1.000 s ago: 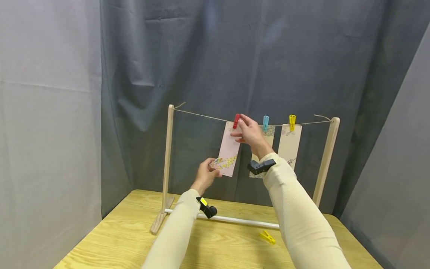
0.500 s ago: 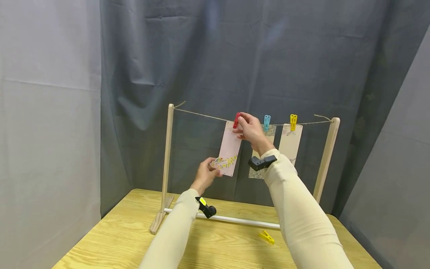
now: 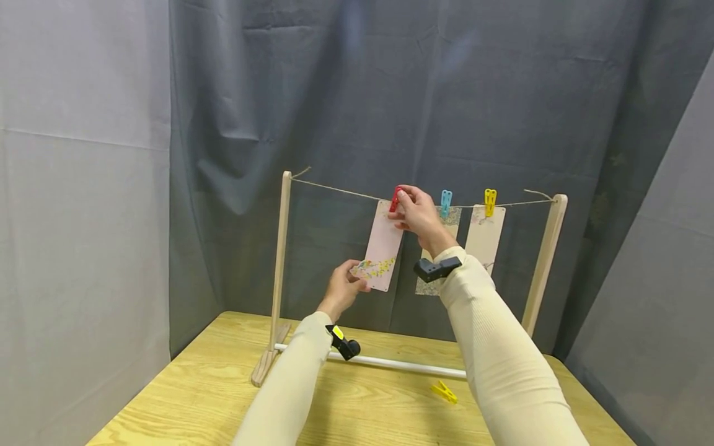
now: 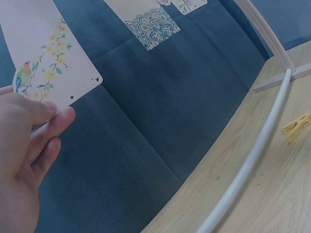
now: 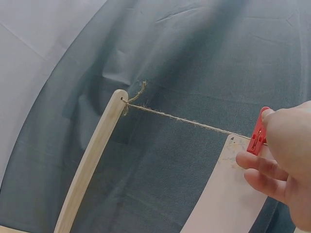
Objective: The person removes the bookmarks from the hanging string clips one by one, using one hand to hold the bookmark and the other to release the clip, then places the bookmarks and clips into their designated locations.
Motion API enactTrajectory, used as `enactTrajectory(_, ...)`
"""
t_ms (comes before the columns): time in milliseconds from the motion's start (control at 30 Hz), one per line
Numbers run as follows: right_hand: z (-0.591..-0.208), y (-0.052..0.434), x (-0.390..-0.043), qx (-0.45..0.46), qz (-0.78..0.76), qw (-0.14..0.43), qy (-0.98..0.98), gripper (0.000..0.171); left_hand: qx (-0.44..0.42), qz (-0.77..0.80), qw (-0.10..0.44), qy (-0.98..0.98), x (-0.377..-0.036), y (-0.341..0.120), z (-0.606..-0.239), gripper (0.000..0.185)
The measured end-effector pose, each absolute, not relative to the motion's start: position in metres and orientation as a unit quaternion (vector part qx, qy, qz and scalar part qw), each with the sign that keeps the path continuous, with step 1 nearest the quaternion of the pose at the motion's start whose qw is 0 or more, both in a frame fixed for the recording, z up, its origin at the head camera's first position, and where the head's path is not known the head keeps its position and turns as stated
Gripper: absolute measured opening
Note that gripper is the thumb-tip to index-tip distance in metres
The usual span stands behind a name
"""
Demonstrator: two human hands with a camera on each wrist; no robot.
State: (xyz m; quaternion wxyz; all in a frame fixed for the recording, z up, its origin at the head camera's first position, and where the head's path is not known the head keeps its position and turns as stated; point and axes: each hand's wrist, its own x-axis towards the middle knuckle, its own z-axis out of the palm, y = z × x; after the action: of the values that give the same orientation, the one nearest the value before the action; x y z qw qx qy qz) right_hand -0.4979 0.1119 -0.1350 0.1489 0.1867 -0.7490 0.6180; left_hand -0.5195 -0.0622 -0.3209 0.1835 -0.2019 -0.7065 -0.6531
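A pale pink card (image 3: pixel 383 241) printed with yellow blossoms and a bird hangs at a tilt from the twine line (image 3: pixel 340 189). My left hand (image 3: pixel 341 290) holds its lower left edge between thumb and fingers, as the left wrist view shows up close. At the card's top, my right hand (image 3: pixel 419 214) pinches a red clothespin (image 5: pixel 257 132), which sits over the twine and the card's upper edge. The clothespin's tips are partly hidden by the fingers. To the right, a blue clothespin (image 3: pixel 446 202) and a yellow clothespin (image 3: pixel 490 202) hold two more cards on the line.
Two wooden posts (image 3: pixel 282 260) carry the twine, joined low down by a white rod (image 3: pixel 398 365). Another yellow clothespin (image 3: pixel 444 392) lies on the wooden table (image 3: pixel 357 409) in front of the rod. Grey curtains (image 3: pixel 357 99) surround the table's back and sides.
My right hand and the red clothespin have shifted very slightly right and up, and the other hanging clothespins a touch right. The left hand keeps its hold on the card.
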Motion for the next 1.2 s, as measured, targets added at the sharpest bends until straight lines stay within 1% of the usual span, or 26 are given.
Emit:
enactTrajectory(167, -0.1351, 0.1130, -0.4970, 0.186, 0.622, 0.148, -0.746, 0.053, -0.198, -0.652, 0.180, -0.710, -0.5206, -0.0626, -0.3210, 0.040)
enactTrajectory(400, -0.1364, 0.1116, -0.4958, 0.187, 0.627, 0.155, -0.740, 0.047, -0.199, -0.647, 0.190, -0.711, -0.5246, -0.0649, -0.3242, 0.040)
enactTrajectory(600, -0.1380, 0.1129, -0.4955, 0.192, 0.624, 0.156, -0.741, 0.048, -0.215, -0.658, 0.194, -0.695, -0.5250, -0.0651, -0.3266, 0.043)
enactTrajectory(1200, -0.1358, 0.1135, -0.4922, 0.189, 0.609, 0.156, -0.754, 0.046, -0.212, -0.660, 0.199, -0.693, -0.5233, -0.0678, -0.3279, 0.043)
